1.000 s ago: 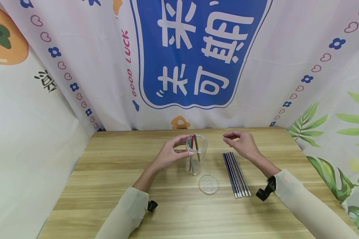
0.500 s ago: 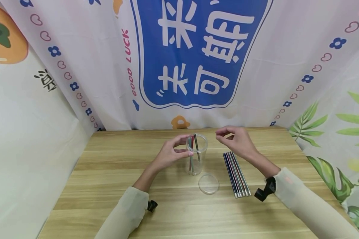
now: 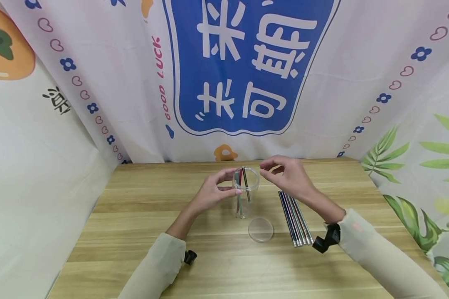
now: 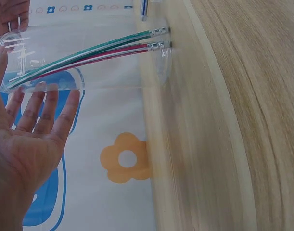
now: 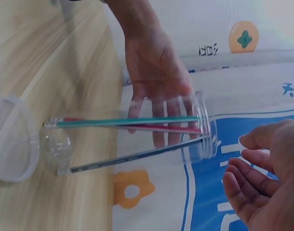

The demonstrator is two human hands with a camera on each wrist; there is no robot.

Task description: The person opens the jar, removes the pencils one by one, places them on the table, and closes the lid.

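Note:
A clear jar [image 3: 251, 189] stands on the table. My left hand [image 3: 213, 190] holds it near the rim, the thumb on the near side and the fingers round the far side. Inside lean a green pencil [image 5: 132, 121], a red pencil [image 5: 178, 129] and a dark pencil [image 5: 137, 156], their eraser ends down. Just right of the rim hovers my right hand [image 3: 288, 176]; its fingers are loosely bent and nothing shows between them. In the right wrist view, that hand [image 5: 267, 180] stays apart from the jar's mouth.
A round clear lid [image 3: 261, 229] lies flat in front of the jar. To its right, several pencils [image 3: 295, 220] lie side by side on the wooden table [image 3: 224, 265]. A printed cloth [image 3: 142, 141] hangs behind the table's far edge.
My right hand has moved left, from above the far side of the loose pencils to beside the jar's rim. The left hand, jar and lid have stayed put.

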